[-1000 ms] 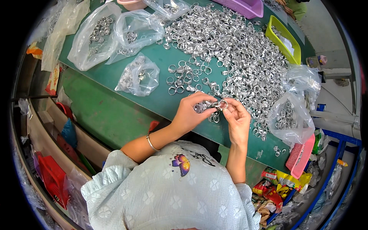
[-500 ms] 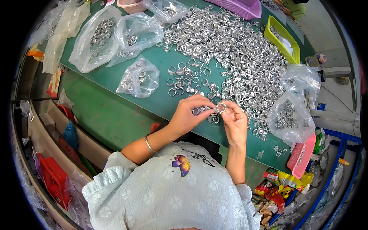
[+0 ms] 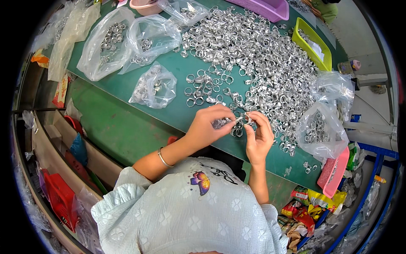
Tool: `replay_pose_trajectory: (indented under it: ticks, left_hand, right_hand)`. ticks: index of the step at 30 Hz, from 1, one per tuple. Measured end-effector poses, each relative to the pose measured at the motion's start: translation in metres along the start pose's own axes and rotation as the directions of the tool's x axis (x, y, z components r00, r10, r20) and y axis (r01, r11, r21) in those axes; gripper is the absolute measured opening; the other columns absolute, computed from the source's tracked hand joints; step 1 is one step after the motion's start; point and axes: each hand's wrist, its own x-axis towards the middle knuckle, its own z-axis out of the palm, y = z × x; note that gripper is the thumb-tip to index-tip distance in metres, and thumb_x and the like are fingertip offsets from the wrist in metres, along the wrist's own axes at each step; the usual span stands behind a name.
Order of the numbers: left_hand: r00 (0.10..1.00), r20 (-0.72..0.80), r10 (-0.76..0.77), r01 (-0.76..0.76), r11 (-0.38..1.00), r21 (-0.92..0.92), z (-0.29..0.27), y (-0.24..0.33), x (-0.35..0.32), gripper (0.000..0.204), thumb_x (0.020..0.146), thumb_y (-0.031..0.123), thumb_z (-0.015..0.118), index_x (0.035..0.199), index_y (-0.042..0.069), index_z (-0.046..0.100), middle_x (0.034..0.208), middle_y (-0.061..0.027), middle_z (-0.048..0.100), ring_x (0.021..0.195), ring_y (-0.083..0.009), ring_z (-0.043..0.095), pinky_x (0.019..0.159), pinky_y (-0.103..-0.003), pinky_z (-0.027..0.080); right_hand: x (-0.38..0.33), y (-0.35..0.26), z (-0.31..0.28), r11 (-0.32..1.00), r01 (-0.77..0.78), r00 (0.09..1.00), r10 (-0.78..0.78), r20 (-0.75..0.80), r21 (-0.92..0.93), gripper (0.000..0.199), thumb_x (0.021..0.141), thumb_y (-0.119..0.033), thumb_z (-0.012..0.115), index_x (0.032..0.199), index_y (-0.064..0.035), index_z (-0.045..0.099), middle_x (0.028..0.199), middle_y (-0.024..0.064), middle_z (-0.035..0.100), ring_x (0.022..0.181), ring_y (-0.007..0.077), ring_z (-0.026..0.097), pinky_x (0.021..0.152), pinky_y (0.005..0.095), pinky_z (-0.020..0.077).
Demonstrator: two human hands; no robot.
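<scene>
My left hand is clenched on a small bunch of silver rings, keeping them gathered just this side of the big ring heap on the green table. My right hand pinches one ring, its grip closed, touching the bunch.

**Silver rings held between two hands**

A small cluster of shiny silver metal rings sits bunched in the fingers of the left hand, just above the near edge of the green table top. Beside it, one small silver ring is pinched at the fingertips of the right hand, touching the left fingertips. Its exact shape is too small to tell.
</scene>
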Motion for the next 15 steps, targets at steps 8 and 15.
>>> replay_pose_trajectory:
  ticks: [8,15]
  left_hand:
    - [0.569,0.485,-0.664,0.785,0.264,-0.56,-0.007,0.008,0.001,0.017,0.082,0.013,0.064,0.091,0.0,0.063,0.079,-0.0057,0.062,0.058,-0.0074,0.053,0.04,-0.018,0.034]
    - [0.979,-0.114,-0.17,0.184,0.975,0.124,-0.01,-0.013,0.004,0.018,0.079,0.013,0.066,0.09,-0.001,0.065,0.078,-0.002,0.063,0.061,-0.0089,0.057,0.051,-0.022,0.044]
  right_hand:
    - [0.003,-0.015,0.012,0.91,-0.059,0.986,0.118,-0.121,0.409,0.027,0.08,0.01,0.056,0.107,0.0077,0.052,0.112,0.0146,0.05,0.097,0.0206,0.056,0.086,0.0313,0.0468]
    - [0.006,-0.003,-0.001,0.924,-0.238,0.942,0.294,-0.159,0.3,0.027,0.078,0.009,0.059,0.104,0.0047,0.057,0.111,0.0125,0.053,0.097,0.0168,0.055,0.08,0.0274,0.0469]
